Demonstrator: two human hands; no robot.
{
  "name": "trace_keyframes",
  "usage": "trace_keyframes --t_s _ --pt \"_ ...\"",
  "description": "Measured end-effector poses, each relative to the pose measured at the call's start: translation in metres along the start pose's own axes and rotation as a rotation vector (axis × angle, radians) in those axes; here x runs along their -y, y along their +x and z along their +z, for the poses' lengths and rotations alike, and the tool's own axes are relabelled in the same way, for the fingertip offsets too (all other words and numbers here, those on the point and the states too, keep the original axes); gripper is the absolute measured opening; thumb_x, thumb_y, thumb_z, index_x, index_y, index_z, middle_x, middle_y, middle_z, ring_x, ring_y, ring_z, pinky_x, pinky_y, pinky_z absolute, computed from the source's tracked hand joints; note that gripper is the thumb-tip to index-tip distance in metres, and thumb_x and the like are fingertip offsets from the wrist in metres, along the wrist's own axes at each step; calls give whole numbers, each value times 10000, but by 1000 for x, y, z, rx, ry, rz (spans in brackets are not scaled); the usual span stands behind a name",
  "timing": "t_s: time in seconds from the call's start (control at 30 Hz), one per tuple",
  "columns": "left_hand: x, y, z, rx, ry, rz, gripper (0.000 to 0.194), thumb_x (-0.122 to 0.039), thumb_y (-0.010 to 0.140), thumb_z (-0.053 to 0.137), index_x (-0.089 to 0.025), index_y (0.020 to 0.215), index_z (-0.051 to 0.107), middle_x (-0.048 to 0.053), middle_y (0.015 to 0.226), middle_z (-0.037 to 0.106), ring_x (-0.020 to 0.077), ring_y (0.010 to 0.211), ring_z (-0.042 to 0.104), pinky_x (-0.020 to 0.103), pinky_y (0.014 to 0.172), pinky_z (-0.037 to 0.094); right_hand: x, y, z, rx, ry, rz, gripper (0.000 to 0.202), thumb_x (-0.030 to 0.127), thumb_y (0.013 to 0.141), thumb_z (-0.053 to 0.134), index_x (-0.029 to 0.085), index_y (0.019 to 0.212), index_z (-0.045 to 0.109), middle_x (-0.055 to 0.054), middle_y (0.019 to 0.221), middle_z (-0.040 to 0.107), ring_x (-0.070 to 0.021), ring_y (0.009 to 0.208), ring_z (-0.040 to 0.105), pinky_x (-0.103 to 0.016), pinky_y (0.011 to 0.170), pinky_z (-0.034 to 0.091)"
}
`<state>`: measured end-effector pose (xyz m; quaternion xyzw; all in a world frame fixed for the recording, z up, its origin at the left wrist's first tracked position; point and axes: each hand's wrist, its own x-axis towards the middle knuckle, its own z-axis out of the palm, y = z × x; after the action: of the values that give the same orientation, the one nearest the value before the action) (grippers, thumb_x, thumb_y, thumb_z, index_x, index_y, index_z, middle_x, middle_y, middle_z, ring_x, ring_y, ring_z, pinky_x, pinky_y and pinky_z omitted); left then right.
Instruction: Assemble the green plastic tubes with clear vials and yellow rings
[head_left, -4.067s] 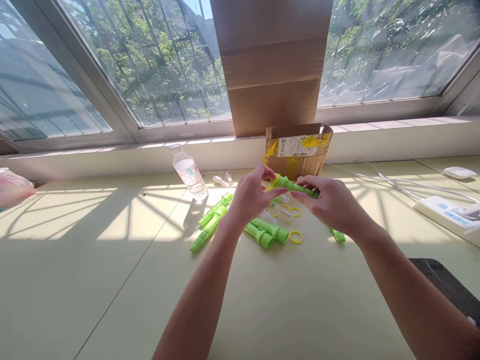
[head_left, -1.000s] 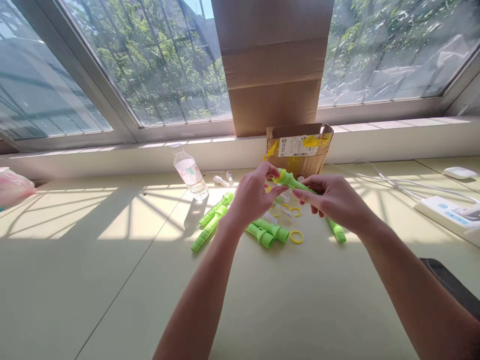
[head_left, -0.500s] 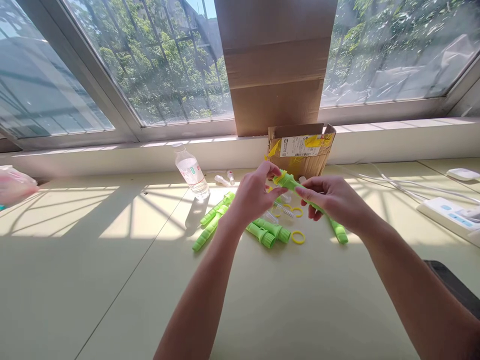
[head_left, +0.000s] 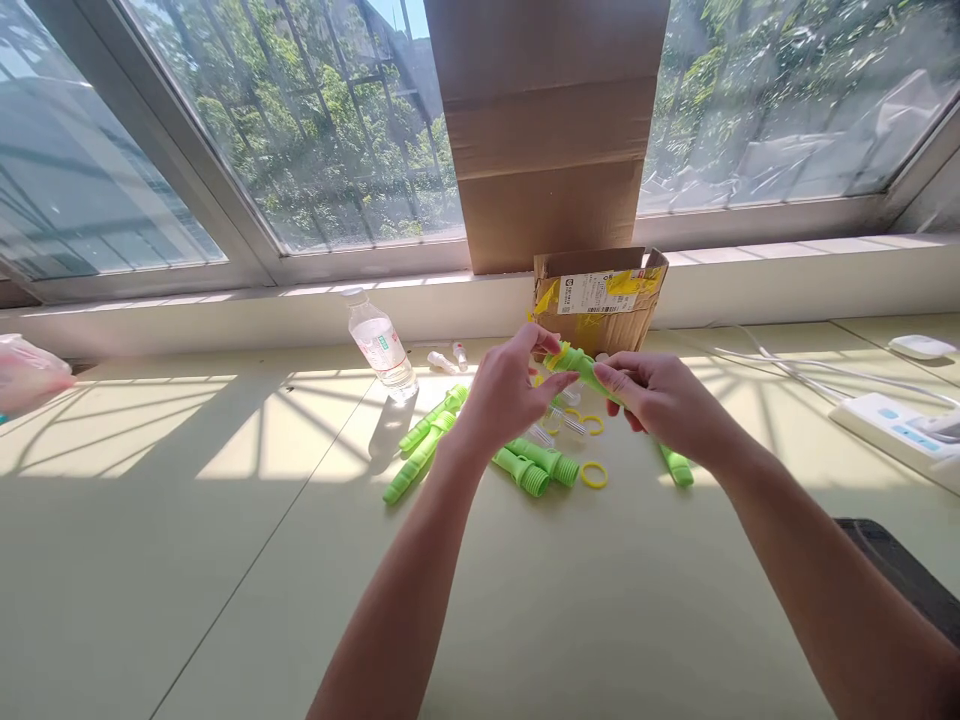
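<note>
A green plastic tube (head_left: 582, 364) is held up over the table, with my right hand (head_left: 664, 398) closed around its body. At its upper left end sits a yellow ring (head_left: 556, 355), pinched between the thumb and fingers of my left hand (head_left: 512, 385). Under my hands lie green threaded tubes (head_left: 551, 462), clear plastic pieces (head_left: 574, 421) and loose yellow rings (head_left: 594, 475), partly covered by my fingers. More green tubes (head_left: 420, 458) rest left of my left wrist. Another green piece (head_left: 679, 466) lies below my right hand.
A cardboard box (head_left: 600, 300) stands by the window wall behind my hands. To the left are a water bottle (head_left: 380, 345) and small white tubes (head_left: 442, 361). A power strip (head_left: 896, 425) with cables and a dark flat object (head_left: 892, 565) lie at right.
My right hand's fingers have shifted along the green tube and curled tighter around it. My left hand stays at the yellow ring. The view has moved slightly.
</note>
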<state>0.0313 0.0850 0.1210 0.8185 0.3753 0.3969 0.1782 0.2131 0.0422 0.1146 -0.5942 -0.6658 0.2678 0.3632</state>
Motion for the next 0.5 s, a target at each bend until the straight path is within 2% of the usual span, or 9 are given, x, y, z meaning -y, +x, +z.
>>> trace_keyframes --t_s 0.13,0.27,0.4,0.5 --pt "-3 -1 -3 26 -55 4 257 -303 753 667 -212 926 500 38 1118 639 160 946 624 294 753 537 -2 -1 -4 80 100 46 445 603 831 425 201 774 606 -20 618 601 -103 425 460 -244 416 343" --pt "-3 -1 -6 40 -105 1 241 -255 747 664 -210 921 503 39 1115 639 155 950 622 280 735 542 -1 -2 -3 99 132 39 446 611 802 475 200 917 605 -27 646 619 -101 418 469 -237 400 350" --pt "-4 -1 -9 10 -104 7 209 -258 764 643 -209 916 508 39 1084 647 164 992 607 286 748 533 2 -3 0 19 70 -12 430 542 688 654 239 980 570 -6 738 647 -110 452 501 -238 408 359" --pt "-5 -1 -10 -19 -69 15 213 -261 758 650 -210 906 507 34 1067 654 164 973 610 295 760 525 4 -4 1 -54 33 -27 311 492 719 632 245 902 583 -8 752 657 -132 501 539 -254 443 374"
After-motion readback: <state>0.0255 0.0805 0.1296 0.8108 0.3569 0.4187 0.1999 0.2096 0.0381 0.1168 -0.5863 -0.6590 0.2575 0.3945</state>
